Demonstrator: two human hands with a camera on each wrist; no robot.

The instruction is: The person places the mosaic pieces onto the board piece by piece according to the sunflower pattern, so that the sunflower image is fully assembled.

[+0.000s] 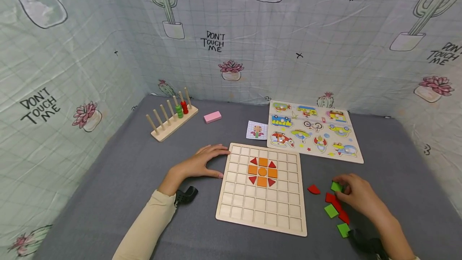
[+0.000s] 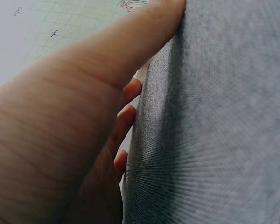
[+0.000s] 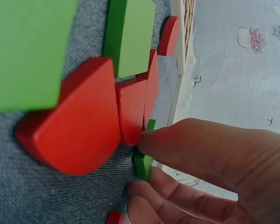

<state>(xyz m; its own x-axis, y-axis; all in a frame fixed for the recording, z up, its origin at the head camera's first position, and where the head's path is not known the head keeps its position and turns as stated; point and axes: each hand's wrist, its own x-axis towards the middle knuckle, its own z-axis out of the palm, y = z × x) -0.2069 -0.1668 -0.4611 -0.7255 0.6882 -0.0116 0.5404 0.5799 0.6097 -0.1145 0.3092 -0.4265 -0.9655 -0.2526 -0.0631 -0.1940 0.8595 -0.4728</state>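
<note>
My left hand (image 1: 202, 163) rests beside the wooden grid board (image 1: 252, 216), its thumb and forefinger spread along the left edge. On the board, orange squares (image 1: 263, 162) surround an orange circle (image 1: 262, 171), with red triangles (image 1: 272, 182) at the corners. To the right of the board, my right hand (image 1: 357, 191) pinches a green square block (image 1: 337, 186) between thumb and fingers, low over the cloth. Close by lie red curved-edge blocks (image 3: 79, 121) and two other green squares (image 1: 331, 211). A single red piece (image 1: 314, 189) sits nearer the board.
Behind the board are a small pattern card (image 1: 257, 130) and a vehicle peg puzzle (image 1: 314, 131). At the back left stand a peg rack (image 1: 175, 122) with green and red beads and a pink block (image 1: 212, 117). A patterned cloth (image 1: 231, 19) hangs behind the grey surface.
</note>
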